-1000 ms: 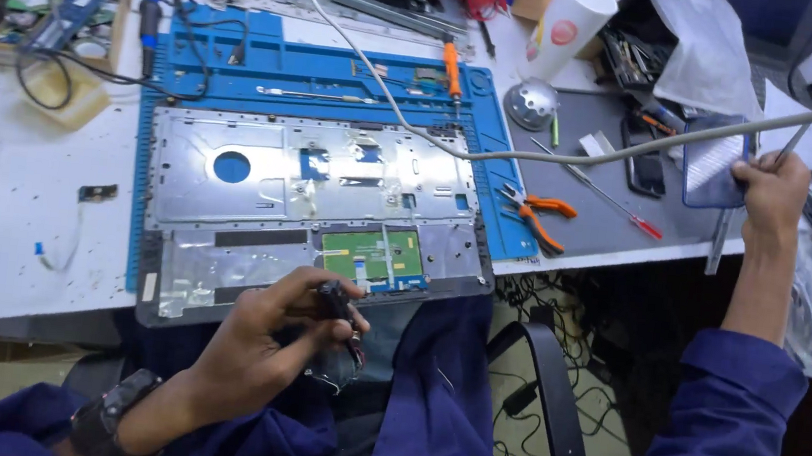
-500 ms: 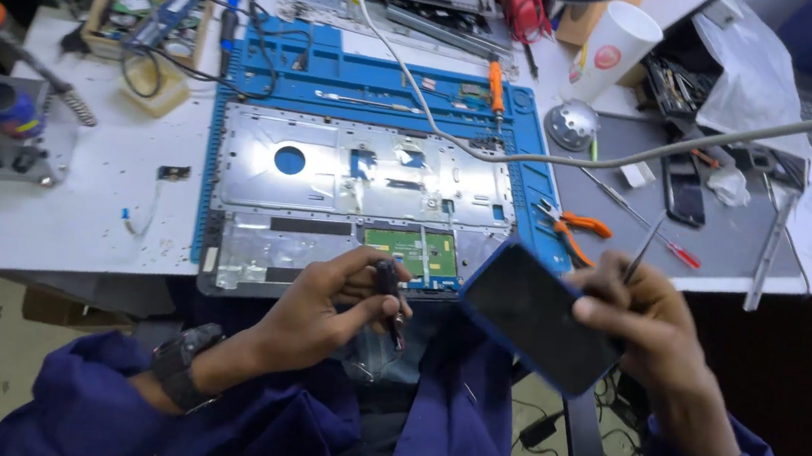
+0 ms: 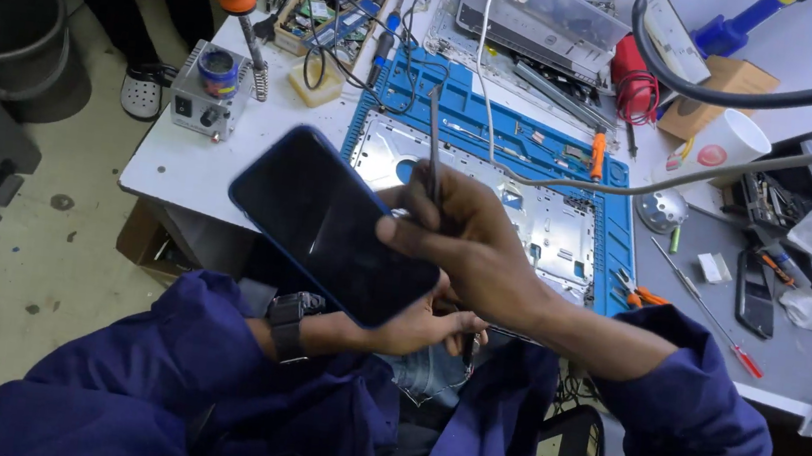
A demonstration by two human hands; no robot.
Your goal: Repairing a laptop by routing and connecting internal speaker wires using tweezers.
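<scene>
At the far left a dark grey round bin [image 3: 5, 25] stands on the speckled floor, and just right of it a small grey soldering station box [image 3: 207, 96] sits on the corner of the white table [image 3: 182, 159]. In front of the table edge, a dark slab-shaped phone with a blue rim and black glass face [image 3: 331, 222] is held tilted above the lap. The left hand [image 3: 421, 325], a black wristwatch [image 3: 288, 321] on its wrist, cups the phone from underneath, fingers closed around its lower end. The right hand [image 3: 470, 240] grips the phone's right edge with thumb on the glass, and also pinches slim metal tweezers [image 3: 433, 135] that point upward. Behind the hands lies a silver laptop palmrest shell [image 3: 547, 223] on a blue silicone work mat [image 3: 535, 146]. Further right are orange-handled cutters [image 3: 640, 295], a white paper cup [image 3: 726, 146] and a second black phone [image 3: 753, 293] on the table.
</scene>
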